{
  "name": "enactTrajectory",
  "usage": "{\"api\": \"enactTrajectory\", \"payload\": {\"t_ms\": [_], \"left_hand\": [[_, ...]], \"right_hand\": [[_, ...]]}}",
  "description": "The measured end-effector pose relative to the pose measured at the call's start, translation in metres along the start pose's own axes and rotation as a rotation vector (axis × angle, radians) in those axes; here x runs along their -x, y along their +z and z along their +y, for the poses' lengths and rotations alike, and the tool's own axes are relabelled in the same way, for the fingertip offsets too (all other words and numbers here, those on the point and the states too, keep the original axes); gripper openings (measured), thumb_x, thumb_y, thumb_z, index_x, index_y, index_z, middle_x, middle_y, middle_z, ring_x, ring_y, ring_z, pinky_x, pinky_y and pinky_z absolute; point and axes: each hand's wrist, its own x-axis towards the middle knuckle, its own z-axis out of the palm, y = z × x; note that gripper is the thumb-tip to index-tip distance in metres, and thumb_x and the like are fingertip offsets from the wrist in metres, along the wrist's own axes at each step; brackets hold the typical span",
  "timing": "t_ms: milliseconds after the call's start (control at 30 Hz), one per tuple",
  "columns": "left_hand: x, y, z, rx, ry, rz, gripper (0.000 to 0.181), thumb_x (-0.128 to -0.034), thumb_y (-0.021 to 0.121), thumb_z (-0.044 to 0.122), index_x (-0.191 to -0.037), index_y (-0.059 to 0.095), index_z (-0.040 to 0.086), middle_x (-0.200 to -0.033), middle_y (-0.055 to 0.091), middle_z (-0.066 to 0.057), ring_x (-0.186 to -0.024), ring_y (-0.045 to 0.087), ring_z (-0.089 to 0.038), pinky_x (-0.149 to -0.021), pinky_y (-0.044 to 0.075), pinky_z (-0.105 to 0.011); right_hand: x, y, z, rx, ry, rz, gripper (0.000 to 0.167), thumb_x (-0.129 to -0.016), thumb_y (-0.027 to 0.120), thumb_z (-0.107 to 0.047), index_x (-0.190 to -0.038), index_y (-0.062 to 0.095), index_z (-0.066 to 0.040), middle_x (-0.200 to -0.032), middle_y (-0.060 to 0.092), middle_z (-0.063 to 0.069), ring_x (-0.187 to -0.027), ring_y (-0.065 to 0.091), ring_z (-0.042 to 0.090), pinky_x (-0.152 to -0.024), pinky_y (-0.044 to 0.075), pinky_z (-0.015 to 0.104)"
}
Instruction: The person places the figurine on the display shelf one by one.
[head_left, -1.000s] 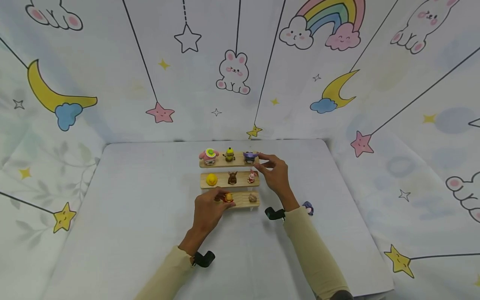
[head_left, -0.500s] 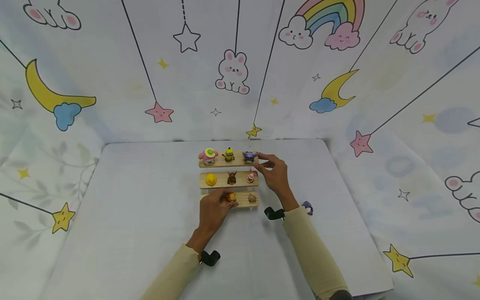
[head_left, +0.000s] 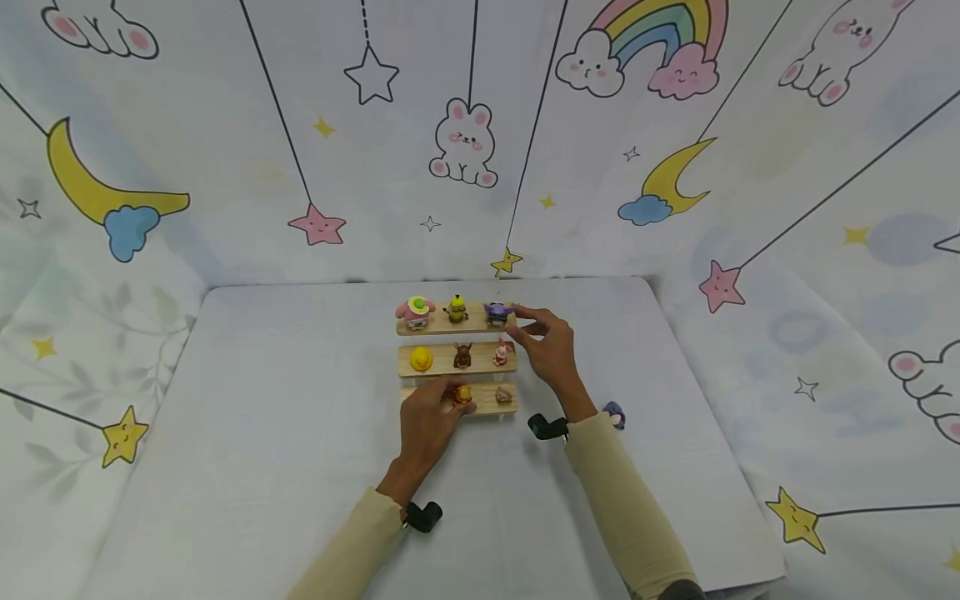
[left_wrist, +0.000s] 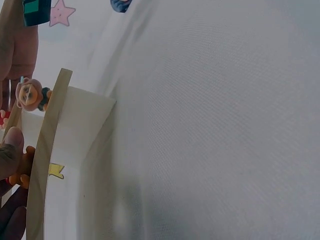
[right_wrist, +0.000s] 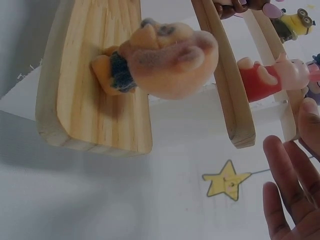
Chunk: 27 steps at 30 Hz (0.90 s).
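A three-tier wooden display stand (head_left: pixel 408 328) holds several small figurines. With thumb and fingers, my left hand (head_left: pixel 427 425) pinches an orange bear figurine (head_left: pixel 462 394) with red on it, at the lowest tier; in the left wrist view the bear (left_wrist: pixel 24 170) is against the board. My right hand (head_left: pixel 551 346) grips the right end of the top tier, beside a purple figurine (head_left: pixel 497 313). On the lowest tier's right end sits a tan, big-headed figurine (right_wrist: pixel 172 60) in a dark outfit.
Pink and yellow-green figurines share the top tier. The middle tier bears a yellow round figurine (head_left: pixel 421 359), a brown one (head_left: pixel 462 356) and a pink-and-red one (head_left: pixel 501 355). A purple-blue figurine (head_left: pixel 617 415) lies on the white table beside my right forearm.
My left hand has moved slightly right along the lowest tier with the bear figurine, then nearly stopped. The right hand has stayed at the top tier's end.
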Motion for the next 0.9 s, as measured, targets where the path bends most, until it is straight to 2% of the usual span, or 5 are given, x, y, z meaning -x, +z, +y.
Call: {"api": "enactTrajectory", "payload": {"t_ms": [267,433,700,900], "left_hand": [[0.002,-0.003,-0.002,-0.033,0.026,-0.003,0.052,-0.0743,0.097,0.031,-0.120,0.077,0.013,-0.108,0.081,-0.002,-0.096,0.076,-0.018,-0.083,0.063,-0.039],[0.006,-0.011,-0.007,-0.028,0.025,-0.011,0.059,-0.0743,0.097,0.030,-0.126,0.075,0.014,-0.114,0.080,-0.003,-0.100,0.076,-0.018,-0.089,0.063,-0.040],[0.012,-0.033,-0.019,-0.004,0.018,0.019,0.058,-0.0746,0.098,0.029,-0.126,0.076,0.012,-0.116,0.079,-0.005,-0.099,0.075,-0.021,-0.085,0.063,-0.040],[0.008,-0.055,-0.030,0.028,-0.003,0.110,0.049,-0.0763,0.096,0.022,-0.119,0.078,0.008,-0.110,0.080,-0.007,-0.094,0.075,-0.024,-0.081,0.063,-0.044]], "right_hand": [[0.001,0.001,0.000,-0.010,0.005,0.001,0.042,-0.093,0.083,-0.025,-0.133,0.076,-0.013,-0.129,0.077,0.010,-0.101,0.077,0.033,-0.096,0.061,0.055],[0.001,0.001,0.001,-0.010,-0.001,0.003,0.042,-0.093,0.083,-0.025,-0.133,0.075,-0.014,-0.129,0.076,0.010,-0.101,0.077,0.033,-0.095,0.061,0.056],[0.001,0.002,0.002,-0.001,0.011,-0.001,0.041,-0.095,0.081,-0.026,-0.134,0.075,-0.015,-0.130,0.076,0.008,-0.101,0.077,0.030,-0.097,0.061,0.051],[0.002,0.001,0.002,-0.006,0.013,-0.003,0.041,-0.095,0.081,-0.028,-0.134,0.075,-0.016,-0.130,0.076,0.007,-0.101,0.077,0.029,-0.097,0.061,0.051]]}}
